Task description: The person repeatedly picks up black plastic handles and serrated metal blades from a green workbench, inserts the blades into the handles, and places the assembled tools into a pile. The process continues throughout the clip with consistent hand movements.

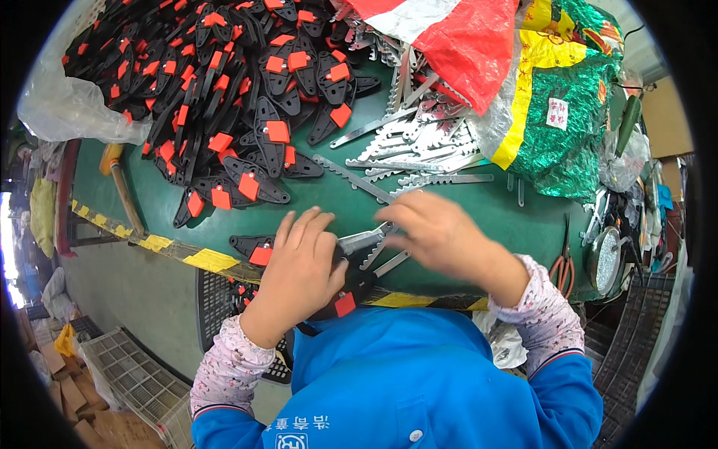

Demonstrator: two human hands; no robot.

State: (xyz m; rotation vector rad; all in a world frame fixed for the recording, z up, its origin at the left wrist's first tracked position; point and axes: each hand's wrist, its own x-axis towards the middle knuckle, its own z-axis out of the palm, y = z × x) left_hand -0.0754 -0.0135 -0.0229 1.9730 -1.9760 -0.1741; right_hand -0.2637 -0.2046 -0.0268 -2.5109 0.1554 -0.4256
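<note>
Near the front edge of the green table (516, 254), my left hand (295, 273) is closed around a black plastic part with a red tab (345, 304); its palm and fingers hide much of the part. Silver metal strips (362, 241) lie against it, between my two hands. My right hand (441, 236) pinches one end of a toothed metal strip (372, 256) between thumb and fingers. Another black part with a red tab (260, 256) lies beside my left fingers. One long toothed strip (351, 178) rests on the table just beyond my right fingertips.
A large heap of black red-tabbed parts (217, 82) covers the far left. Loose metal strips (426, 146) pile up beside a red-and-white bag (471, 52) and green foil bag (561, 142). A hammer (123, 187) lies left; red-handled pliers (562, 262) and a round tin (604, 260) lie right.
</note>
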